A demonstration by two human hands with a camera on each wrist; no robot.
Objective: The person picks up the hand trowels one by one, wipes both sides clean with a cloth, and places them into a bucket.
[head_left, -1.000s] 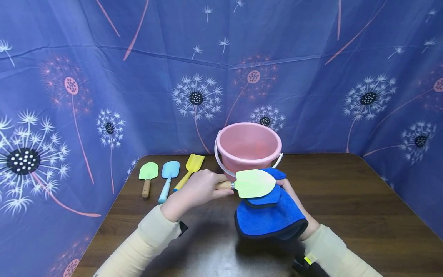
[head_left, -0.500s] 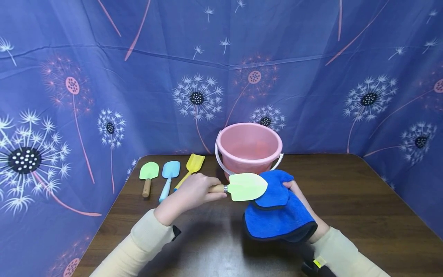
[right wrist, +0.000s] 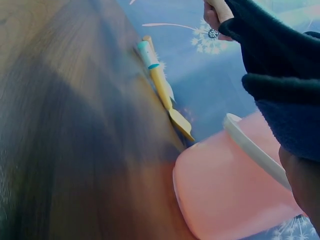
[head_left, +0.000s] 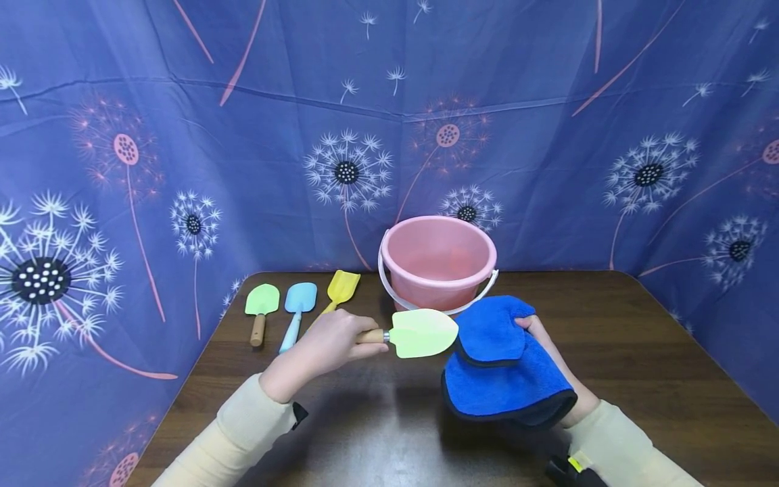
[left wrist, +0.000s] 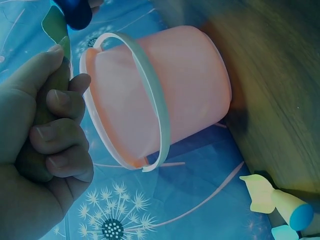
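My left hand (head_left: 331, 341) grips the wooden handle of a light green trowel (head_left: 422, 333), its blade pointing right above the table. In the left wrist view the fingers (left wrist: 60, 135) curl around that handle. My right hand (head_left: 544, 352) holds a blue cloth (head_left: 508, 382) with black edging, which is folded over and hangs down. The trowel's tip comes right up to the cloth's left edge in the head view. Seen from the right wrist, the dark cloth (right wrist: 285, 100) covers much of the upper right, and only a little of the right hand shows.
Behind the hands stands a pink bucket (head_left: 438, 270) with a white handle. On the table's left lie a green trowel (head_left: 262, 301) with a wooden handle, a light blue shovel (head_left: 300, 299) and a yellow shovel (head_left: 343, 287). A patterned blue curtain (head_left: 548, 223) hangs behind the table (head_left: 639, 352).
The trowel has moved left and slightly down with the left hand. The cloth has moved right with the right hand, so the blade no longer overlaps its middle.
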